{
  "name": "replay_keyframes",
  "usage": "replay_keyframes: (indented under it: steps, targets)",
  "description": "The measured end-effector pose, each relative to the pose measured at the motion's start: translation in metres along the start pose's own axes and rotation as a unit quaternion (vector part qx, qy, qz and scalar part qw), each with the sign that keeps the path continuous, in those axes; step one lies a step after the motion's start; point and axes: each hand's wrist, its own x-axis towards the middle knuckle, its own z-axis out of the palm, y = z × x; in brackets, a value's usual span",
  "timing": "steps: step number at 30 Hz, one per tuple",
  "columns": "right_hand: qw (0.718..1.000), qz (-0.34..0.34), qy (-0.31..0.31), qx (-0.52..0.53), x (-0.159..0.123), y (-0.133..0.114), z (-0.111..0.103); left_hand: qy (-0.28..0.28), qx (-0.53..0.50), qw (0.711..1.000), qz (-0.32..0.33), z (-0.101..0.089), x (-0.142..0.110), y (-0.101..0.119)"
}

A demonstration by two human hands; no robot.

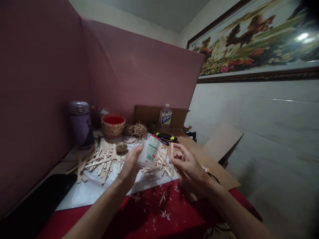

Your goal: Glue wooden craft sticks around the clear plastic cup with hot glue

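Observation:
My left hand [134,161] is closed round a clear plastic container [149,151] with a green, white and red label, held tilted above the table. Between the thumb and fingers of my right hand [184,160] is a flat wooden craft stick [172,159], held nearly upright just right of the container. Below and behind the container lies a pile of loose sticks [163,166]. More craft sticks [106,162] are heaped to the left on a white sheet [92,189]. A small ball of twine [122,147] sits by that heap.
A purple flask [81,124], a stick-covered pot [113,127] with a red inside, and twine coils [137,129] stand at the back. A clear bottle [165,116] and a black-yellow tool [165,136] are behind my hands. Wood scraps [163,199] litter the red cloth [139,219].

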Motion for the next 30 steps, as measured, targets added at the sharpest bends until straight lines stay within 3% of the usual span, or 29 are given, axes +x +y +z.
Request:
replay_keyframes:
  steps: [2, 6, 10, 17, 22, 26, 30]
  targets:
    - [1.000, -0.006, -0.008, 0.017, 0.002, -0.012, 0.006, -0.003, -0.006, 1.000, -0.005, -0.001, 0.001, -0.001]
    - [0.995, -0.082, -0.012, 0.058, 0.014, -0.033, 0.013, -0.025, -0.024, 0.999, -0.012, 0.000, 0.001, -0.002]
    - [0.990, -0.109, -0.023, 0.091, 0.027, -0.040, 0.027, -0.055, -0.025, 0.997, -0.041, 0.004, -0.001, 0.000]
    - [0.979, -0.085, 0.007, 0.183, 0.047, -0.028, 0.047, -0.059, -0.010, 0.997, -0.046, 0.004, -0.002, -0.004]
    - [0.975, -0.052, 0.057, 0.208, 0.054, -0.018, 0.049, -0.036, 0.007, 0.998, -0.060, 0.004, -0.003, -0.005]
    - [0.964, -0.042, 0.067, 0.252, 0.053, -0.014, 0.049, -0.035, 0.024, 0.997, -0.067, 0.005, -0.005, -0.007]
    - [0.969, -0.049, 0.079, 0.230, 0.051, -0.010, 0.050, -0.028, 0.020, 0.996, -0.085, 0.005, -0.004, -0.012]
